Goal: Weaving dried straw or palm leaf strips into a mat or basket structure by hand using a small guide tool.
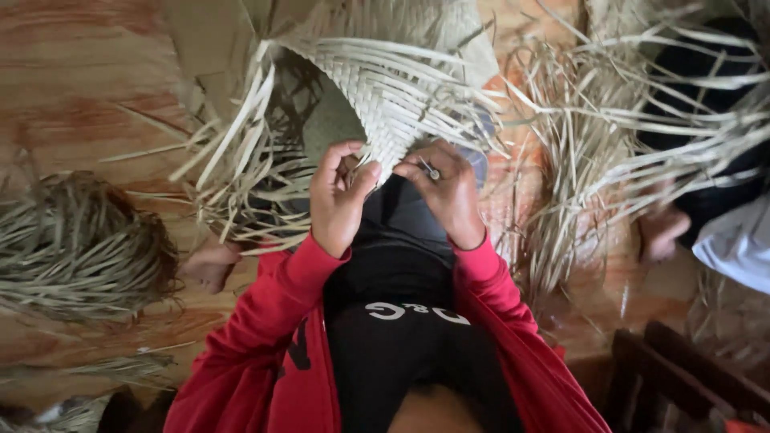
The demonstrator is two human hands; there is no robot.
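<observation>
A pale woven piece of flat dried leaf strips (385, 80) spreads out above my lap, narrowing to a point near my hands. My left hand (338, 196) pinches the lower left edge of that point between thumb and fingers. My right hand (449, 192) grips the lower right edge, with a small metal ring or tool showing between its fingers. Loose unwoven strip ends (241, 160) fan out to the left of the weave. Red sleeves cover both my arms.
A bundle of dried strips (76, 248) lies on the wooden floor at left. More long strips (593, 152) are heaped at right, where another person in dark clothing sits, a foot (662, 232) showing. A dark wooden frame (682, 385) stands at the lower right.
</observation>
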